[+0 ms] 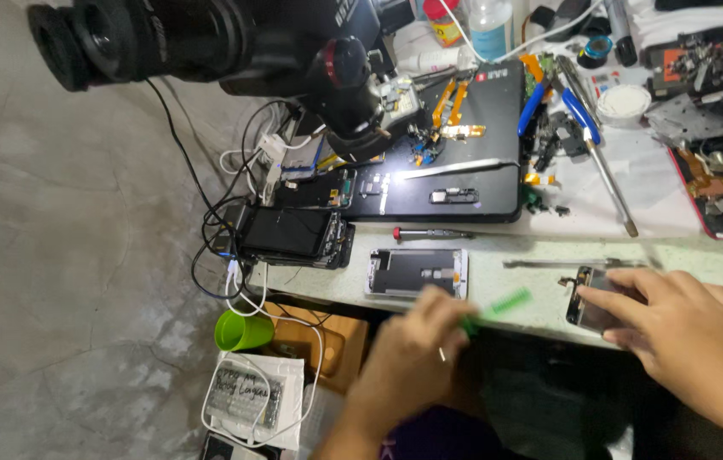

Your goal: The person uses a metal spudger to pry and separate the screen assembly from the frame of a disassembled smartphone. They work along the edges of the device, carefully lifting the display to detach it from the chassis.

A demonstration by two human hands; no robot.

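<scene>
Hands [549, 341] flanked by phone frame [417, 273].

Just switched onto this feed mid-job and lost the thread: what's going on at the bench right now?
A person is at a cluttered phone-repair bench. The left hand holds a green brush, blurred, at the bench's front edge. The right hand presses on a small phone part lying flat on the white table. A white phone frame lies just beyond the left hand, a microscope stands over a black mat, and blue-handled pliers lie further back.
</scene>
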